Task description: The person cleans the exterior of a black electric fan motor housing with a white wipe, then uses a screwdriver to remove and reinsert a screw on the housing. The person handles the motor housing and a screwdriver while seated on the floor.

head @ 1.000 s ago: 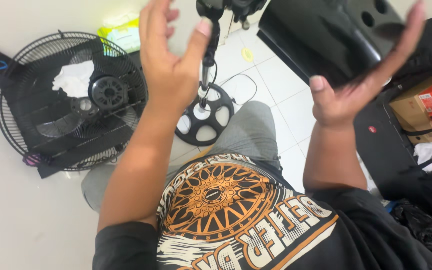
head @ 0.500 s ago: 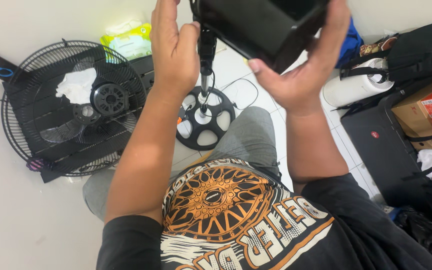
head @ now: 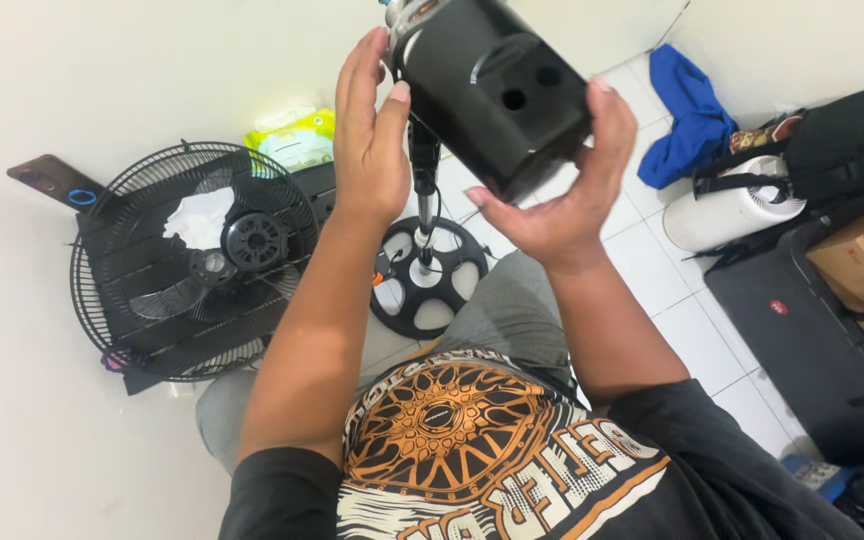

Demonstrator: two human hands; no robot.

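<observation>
A glossy black fan motor housing (head: 497,85) sits at the top of a metal stand pole (head: 422,190), close to the camera. My right hand (head: 562,180) cups it from below and the right side. My left hand (head: 372,135) is raised against its left side, fingers straight and together, touching the housing's edge. The pole runs down to a round black spoked base (head: 427,280) on the floor in front of my knees.
A black wire fan guard (head: 187,260) with blade and a crumpled white tissue lies on the floor at left. A yellow-green wipes pack (head: 292,135) is behind it. A blue cloth (head: 692,115), white cylinder (head: 727,210), black bags and cardboard boxes crowd the right.
Both hands were raised apart and empty; they closed in on the black housing. The view has tilted, and the housing now sits more to the right in my right palm.
</observation>
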